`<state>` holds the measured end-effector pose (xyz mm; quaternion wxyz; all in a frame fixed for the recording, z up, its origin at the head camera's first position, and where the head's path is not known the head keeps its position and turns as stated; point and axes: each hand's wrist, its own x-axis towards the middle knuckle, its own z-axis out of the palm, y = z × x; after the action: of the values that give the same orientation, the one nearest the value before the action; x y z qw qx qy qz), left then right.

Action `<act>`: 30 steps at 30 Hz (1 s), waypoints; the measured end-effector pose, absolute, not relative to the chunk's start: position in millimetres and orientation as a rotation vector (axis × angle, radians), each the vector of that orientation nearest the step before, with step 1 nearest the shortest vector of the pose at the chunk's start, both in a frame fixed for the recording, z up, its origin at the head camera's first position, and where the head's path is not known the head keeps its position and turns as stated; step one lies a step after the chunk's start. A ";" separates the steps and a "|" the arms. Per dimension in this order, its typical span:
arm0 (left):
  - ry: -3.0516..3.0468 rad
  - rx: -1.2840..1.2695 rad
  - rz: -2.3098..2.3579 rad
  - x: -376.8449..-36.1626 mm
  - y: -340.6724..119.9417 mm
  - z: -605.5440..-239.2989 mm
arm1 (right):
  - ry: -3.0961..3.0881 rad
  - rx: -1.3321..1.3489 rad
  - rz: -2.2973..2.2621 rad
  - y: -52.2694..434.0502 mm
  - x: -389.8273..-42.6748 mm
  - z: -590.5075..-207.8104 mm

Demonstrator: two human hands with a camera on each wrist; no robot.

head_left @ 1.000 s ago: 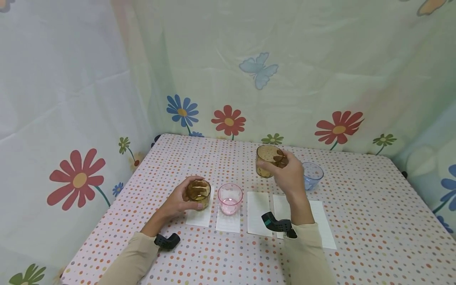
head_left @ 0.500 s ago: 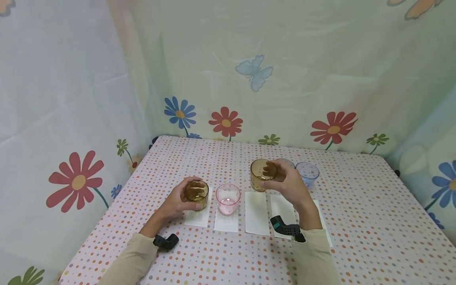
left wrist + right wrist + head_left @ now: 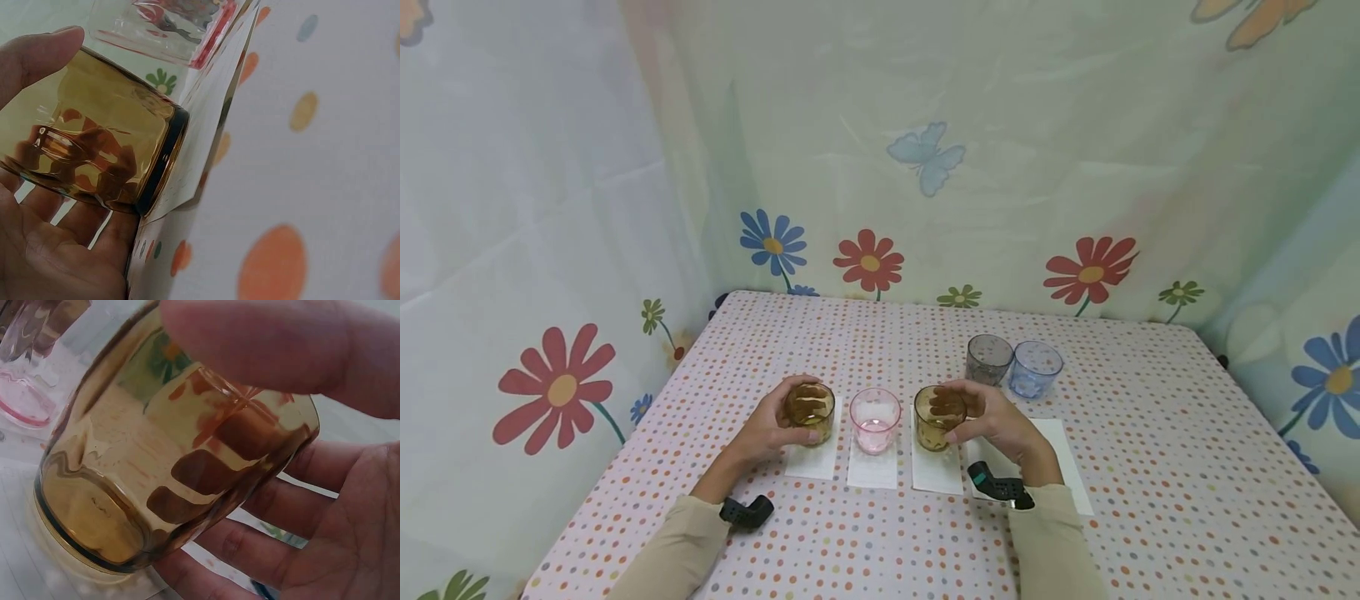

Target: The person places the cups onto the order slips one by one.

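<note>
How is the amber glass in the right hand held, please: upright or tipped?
Upright: in the head view, this amber glass has its open rim facing up, base toward the white paper.

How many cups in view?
5: a left amber cup in the left grip, a right amber cup in the right grip, a pink cup between them, a gray cup and blue cup farther back. None looks hidden.
</note>
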<state>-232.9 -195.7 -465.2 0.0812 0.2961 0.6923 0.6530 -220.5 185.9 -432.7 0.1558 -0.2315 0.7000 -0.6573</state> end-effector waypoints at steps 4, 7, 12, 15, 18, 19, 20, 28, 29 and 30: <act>2.064 0.890 1.953 -232.3 -195.5 -465.4 | 1.997 -0.669 -1.867 184.9 -221.2 -436.9; 2.055 0.889 1.956 -232.6 -195.4 -464.2 | 1.999 -0.649 -1.863 184.4 -221.1 -436.8; 2.063 0.883 1.956 -233.3 -196.2 -462.1 | 1.976 -0.595 -1.876 184.1 -221.0 -435.3; 2.068 0.890 1.951 -234.1 -196.4 -462.1 | 1.963 -0.613 -1.880 184.6 -221.9 -436.0; 2.069 0.891 1.947 -234.6 -196.3 -462.9 | 1.957 -0.636 -1.877 186.0 -222.4 -437.5; 2.067 0.893 1.946 -234.6 -196.3 -463.1 | 1.960 -0.646 -1.873 186.8 -222.6 -438.0; 2.067 0.893 1.945 -234.6 -196.2 -463.3 | 1.966 -0.655 -1.866 187.6 -222.5 -438.3; 2.062 0.868 1.955 -233.0 -196.0 -464.1 | 2.076 -0.628 -1.935 193.6 -222.4 -434.3; 2.063 0.865 1.956 -232.9 -196.3 -464.4 | 2.094 -0.615 -1.964 193.9 -222.5 -433.2; 2.062 0.862 1.957 -232.7 -196.4 -464.6 | 2.116 -0.600 -1.997 194.2 -222.5 -431.6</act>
<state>-232.7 -196.4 -464.6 0.0854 0.2893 0.6916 0.6563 -222.5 194.2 -431.6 0.0853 -0.2012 0.7096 -0.6699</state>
